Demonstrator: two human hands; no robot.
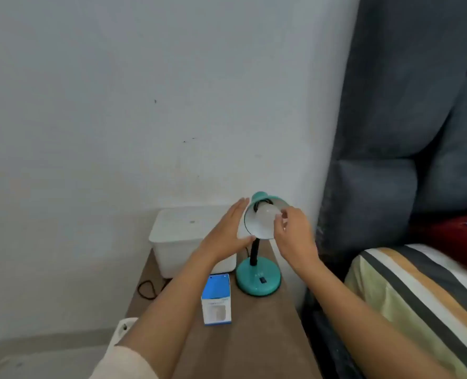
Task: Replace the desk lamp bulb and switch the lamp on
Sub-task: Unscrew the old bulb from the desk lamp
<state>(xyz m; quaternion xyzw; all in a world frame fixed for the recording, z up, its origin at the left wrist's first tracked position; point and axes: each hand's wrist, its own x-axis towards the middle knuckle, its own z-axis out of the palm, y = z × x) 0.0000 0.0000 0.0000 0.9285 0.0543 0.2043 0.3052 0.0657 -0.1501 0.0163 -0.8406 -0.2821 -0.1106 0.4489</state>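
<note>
The teal desk lamp (258, 280) is standing at the right edge of the brown tabletop (254, 348), its shade (257, 228) tilting toward the camera with the white bulb (266, 213) sitting inside. The right hand (292, 233) is pinching the bulb with its fingertips, while the left hand (226, 233), fingers straight and together, is lying flat against the shade's left rim. A blue-and-white bulb box (216, 298) is lying just left of the lamp base, in front of a white bin (183, 236).

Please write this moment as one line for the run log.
left hand: open, against lamp shade | right hand: fingers on bulb in shade | bulb box: on table | lamp: unlit
</note>
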